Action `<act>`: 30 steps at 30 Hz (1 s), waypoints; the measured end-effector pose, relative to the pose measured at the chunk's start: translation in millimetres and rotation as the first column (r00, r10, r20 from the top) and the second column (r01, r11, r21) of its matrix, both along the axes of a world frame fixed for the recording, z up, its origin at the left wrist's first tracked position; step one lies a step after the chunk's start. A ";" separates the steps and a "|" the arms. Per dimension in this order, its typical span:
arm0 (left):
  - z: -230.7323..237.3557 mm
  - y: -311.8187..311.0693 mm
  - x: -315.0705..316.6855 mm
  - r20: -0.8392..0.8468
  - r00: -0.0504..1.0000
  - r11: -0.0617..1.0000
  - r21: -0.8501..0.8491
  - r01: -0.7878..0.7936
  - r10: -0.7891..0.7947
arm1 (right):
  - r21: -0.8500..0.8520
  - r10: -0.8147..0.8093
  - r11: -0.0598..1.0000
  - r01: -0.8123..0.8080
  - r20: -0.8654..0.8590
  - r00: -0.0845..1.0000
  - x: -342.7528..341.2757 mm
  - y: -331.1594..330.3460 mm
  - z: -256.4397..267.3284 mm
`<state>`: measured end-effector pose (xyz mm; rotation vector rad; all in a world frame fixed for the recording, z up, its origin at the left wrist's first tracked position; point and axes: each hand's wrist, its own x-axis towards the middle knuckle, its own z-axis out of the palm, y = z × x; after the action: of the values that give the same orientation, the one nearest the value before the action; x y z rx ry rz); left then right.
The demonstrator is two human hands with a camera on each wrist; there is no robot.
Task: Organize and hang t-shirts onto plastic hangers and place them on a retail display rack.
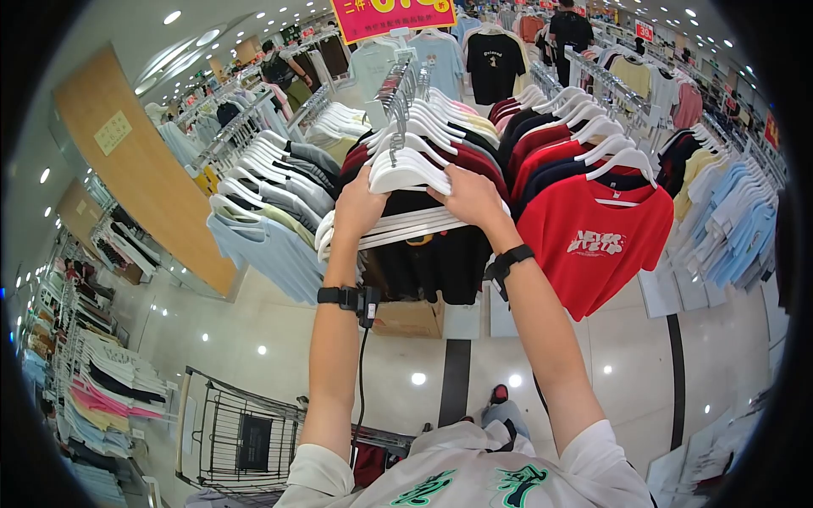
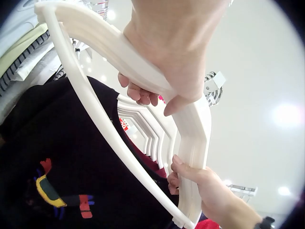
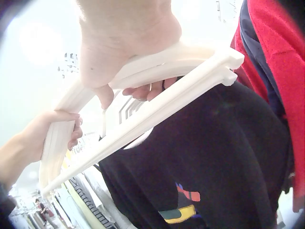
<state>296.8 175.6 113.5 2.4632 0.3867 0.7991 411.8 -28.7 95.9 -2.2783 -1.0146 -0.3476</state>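
Note:
A bunch of empty white clothes hangers (image 1: 410,173) sits at the front end of a rack in the head view, their hooks up by the rail. My left hand (image 1: 361,206) grips one sloping shoulder of the bunch, and my right hand (image 1: 471,196) holds the other. In the left wrist view the left hand's thumb lies over the hanger and its fingers curl beneath. The right wrist view shows the right hand (image 3: 128,47) wrapped around the hangers the same way. Right behind them hangs a black T-shirt (image 2: 62,143) with a colourful print.
On the right hangs a red T-shirt (image 1: 593,237) with white lettering; grey and light-blue shirts (image 1: 267,250) hang left. A cardboard box (image 1: 411,320) stands under the rack. A wire shopping cart (image 1: 241,432) is at lower left, beside my body. A wood-faced pillar (image 1: 144,161) rises farther left.

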 end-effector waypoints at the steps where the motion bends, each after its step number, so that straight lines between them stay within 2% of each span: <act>1: 1.0 -1.0 -1.7 0.003 1.000 1.000 0.003 0.002 -0.002 | 0.002 0.004 1.000 -0.004 -0.025 1.000 0.0 0.3 -0.4; 7: 2.8 -2.1 -5.6 0.015 0.999 0.999 0.017 0.033 -0.033 | 0.005 0.015 1.000 -0.015 -0.092 0.996 0.7 2.1 0.2; 12: 7.3 -6.9 -9.8 -0.010 1.000 1.000 0.005 0.022 -0.022 | 0.066 0.010 0.998 -0.006 -0.057 0.998 0.1 2.5 -4.7; 30: 6.0 -1.4 -6.8 0.016 0.999 0.999 -0.010 0.048 -0.048 | 0.095 -0.028 0.995 0.027 0.006 1.000 0.1 7.7 -12.8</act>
<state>290.0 174.2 119.4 2.4460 0.3241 0.7941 411.8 -21.0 83.1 -2.2086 -0.9513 -0.4076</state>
